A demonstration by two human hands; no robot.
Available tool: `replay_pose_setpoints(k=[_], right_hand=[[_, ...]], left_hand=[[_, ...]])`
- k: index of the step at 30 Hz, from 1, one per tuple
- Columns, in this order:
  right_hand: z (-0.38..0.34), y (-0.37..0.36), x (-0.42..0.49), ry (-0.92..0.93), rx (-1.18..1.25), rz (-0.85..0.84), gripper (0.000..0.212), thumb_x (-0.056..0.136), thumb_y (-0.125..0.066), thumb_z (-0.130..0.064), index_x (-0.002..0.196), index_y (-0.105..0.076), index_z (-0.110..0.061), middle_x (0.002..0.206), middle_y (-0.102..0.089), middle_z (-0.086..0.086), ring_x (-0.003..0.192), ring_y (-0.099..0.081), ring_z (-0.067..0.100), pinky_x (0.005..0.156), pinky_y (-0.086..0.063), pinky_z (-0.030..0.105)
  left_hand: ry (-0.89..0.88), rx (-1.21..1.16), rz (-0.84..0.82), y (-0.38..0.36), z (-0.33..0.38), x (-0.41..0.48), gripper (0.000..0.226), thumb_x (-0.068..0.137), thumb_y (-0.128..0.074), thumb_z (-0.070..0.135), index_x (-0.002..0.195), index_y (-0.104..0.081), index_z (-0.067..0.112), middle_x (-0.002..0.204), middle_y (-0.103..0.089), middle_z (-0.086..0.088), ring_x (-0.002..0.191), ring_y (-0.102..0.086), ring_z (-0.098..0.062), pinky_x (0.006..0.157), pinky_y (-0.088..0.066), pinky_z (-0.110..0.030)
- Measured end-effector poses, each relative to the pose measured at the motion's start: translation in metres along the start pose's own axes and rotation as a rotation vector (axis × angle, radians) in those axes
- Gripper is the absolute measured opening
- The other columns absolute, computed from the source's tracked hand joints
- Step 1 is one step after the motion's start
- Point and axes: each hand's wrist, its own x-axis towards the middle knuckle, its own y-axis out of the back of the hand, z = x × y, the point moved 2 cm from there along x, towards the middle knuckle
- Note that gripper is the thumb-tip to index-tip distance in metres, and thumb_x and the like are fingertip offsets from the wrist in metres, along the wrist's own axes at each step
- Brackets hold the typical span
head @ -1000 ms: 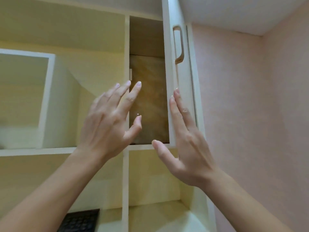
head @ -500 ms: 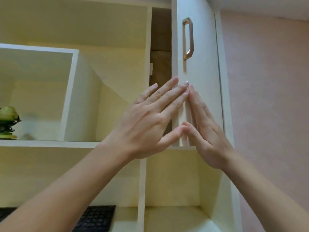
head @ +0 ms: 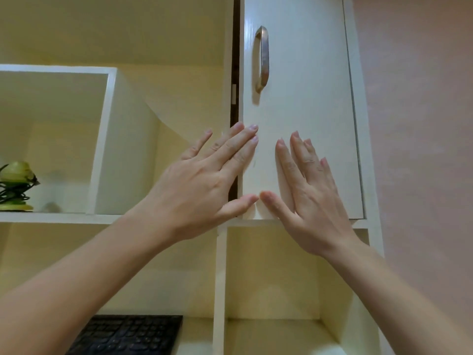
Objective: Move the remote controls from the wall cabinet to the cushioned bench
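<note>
- No remote controls in sight for us. We cannot tell whether any sit behind the door, and the cushioned bench is out of view too.
- The wall cabinet (head: 358, 239) is what we have, its white door (head: 307, 103) almost flush. Only a thin dark gap (head: 234, 73) shows along the handle (head: 262, 58) side.
- We read this as the closing push, with the door a touch short of home.
- To do it well, we'd press evenly on the lower panel near the free edge and ease it in rather than slap it.
- Watch that gap! The left fingertips lie right over the door's edge, so we'd slide them fully onto the panel before the last bit of travel.
- The left hand (head: 202, 185) reaches up and across from the lower left, palm over the upright divider. Its fingers are straight and together, flat on the door's left edge and gripping nothing.
- The right hand (head: 309, 201) comes up from the lower right with its palm toward the panel. Its fingers are straight and slightly spread against the door, holding nothing.
- The two thumbs point at each other, tips just about meeting above the door's bottom edge.
- Further out, a green ornament (head: 15, 185) stands on the open shelf (head: 64, 217) to the left. A black keyboard (head: 128, 334) sits below it, and a pink wall (head: 422, 149) runs down the right.
</note>
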Motion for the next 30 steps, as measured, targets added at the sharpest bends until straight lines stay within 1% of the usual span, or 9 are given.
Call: replay_pose_setpoints(k=[4,7,11,14,17,22,24,26,30], right_hand=[[0.003,-0.012,0.006,-0.020,-0.095,-0.060,0.079,0.089,-0.021,-0.074,0.154,0.008,-0.040,0.165,0.016,-0.009,0.151,0.018,0.012,0.123,0.004,0.047],[0.005,-0.027,0.008,-0.036,-0.185,-0.088,0.080,0.089,-0.020,-0.075,0.155,0.007,-0.039,0.166,0.013,-0.006,0.152,0.015,0.017,0.123,0.002,0.051],[0.012,-0.044,0.008,-0.035,-0.254,-0.059,0.079,0.089,-0.025,-0.073,0.156,-0.003,-0.037,0.167,0.003,-0.003,0.153,0.008,0.020,0.122,-0.005,0.055],[0.014,-0.049,0.008,-0.034,-0.261,-0.009,0.078,0.089,-0.027,-0.072,0.156,-0.007,-0.038,0.167,-0.001,-0.004,0.153,0.004,0.020,0.122,-0.004,0.054],[0.014,-0.051,0.008,-0.034,-0.271,-0.018,0.078,0.089,-0.026,-0.072,0.156,-0.005,-0.038,0.167,0.002,-0.004,0.153,0.006,0.020,0.123,-0.002,0.053],[0.010,-0.043,0.009,-0.069,-0.283,-0.112,0.078,0.089,-0.024,-0.073,0.155,0.002,-0.040,0.166,0.010,-0.006,0.152,0.012,0.019,0.123,0.001,0.051],[0.008,-0.036,0.011,-0.076,-0.287,-0.149,0.079,0.090,-0.027,-0.072,0.155,0.003,-0.040,0.166,0.010,-0.006,0.152,0.011,0.019,0.123,-0.001,0.050],[0.001,-0.027,0.009,-0.074,-0.272,-0.168,0.079,0.091,-0.031,-0.070,0.155,0.004,-0.040,0.167,0.008,-0.004,0.153,0.008,0.019,0.123,-0.004,0.049],[-0.008,-0.009,-0.013,-0.097,-0.243,-0.184,0.076,0.094,-0.036,-0.062,0.155,0.002,-0.040,0.167,-0.005,-0.001,0.153,-0.002,0.021,0.123,-0.010,0.046]], left_hand=[[0.018,0.044,-0.086,-0.017,-0.009,0.001,0.089,0.095,-0.013,0.072,0.160,0.001,0.014,0.169,0.009,0.001,0.154,0.010,-0.011,0.127,-0.009,-0.047],[0.038,0.057,-0.152,-0.038,-0.013,0.002,0.092,0.092,-0.013,0.074,0.160,0.002,0.012,0.169,0.010,-0.001,0.155,0.011,-0.013,0.126,-0.008,-0.048],[0.055,0.025,-0.124,-0.065,-0.011,0.000,0.088,0.095,-0.013,0.069,0.160,-0.006,0.010,0.170,0.004,-0.003,0.155,0.006,-0.015,0.126,-0.013,-0.049],[0.071,-0.020,-0.095,-0.073,-0.011,-0.001,0.087,0.095,-0.009,0.069,0.160,-0.003,0.012,0.170,0.006,0.000,0.155,0.008,-0.013,0.126,-0.011,-0.047],[0.080,-0.034,-0.107,-0.073,-0.012,-0.001,0.087,0.094,-0.009,0.069,0.160,-0.001,0.013,0.170,0.009,0.001,0.155,0.011,-0.012,0.126,-0.010,-0.046],[0.141,-0.065,-0.178,-0.067,-0.004,0.000,0.092,0.089,-0.004,0.072,0.160,0.004,0.013,0.169,0.014,0.002,0.154,0.015,-0.011,0.126,-0.003,-0.042],[0.179,-0.096,-0.175,-0.063,0.001,0.000,0.092,0.089,-0.010,0.069,0.160,0.001,0.012,0.169,0.011,0.000,0.155,0.011,-0.012,0.127,-0.006,-0.044],[0.204,-0.127,-0.151,-0.053,0.010,-0.001,0.089,0.090,-0.017,0.064,0.160,-0.005,0.011,0.170,0.004,-0.002,0.155,0.004,-0.013,0.126,-0.009,-0.046],[0.255,-0.205,-0.083,-0.040,0.039,-0.021,0.082,0.092,-0.025,0.057,0.159,-0.018,0.011,0.168,-0.016,-0.004,0.155,-0.011,-0.016,0.126,-0.013,-0.046]])
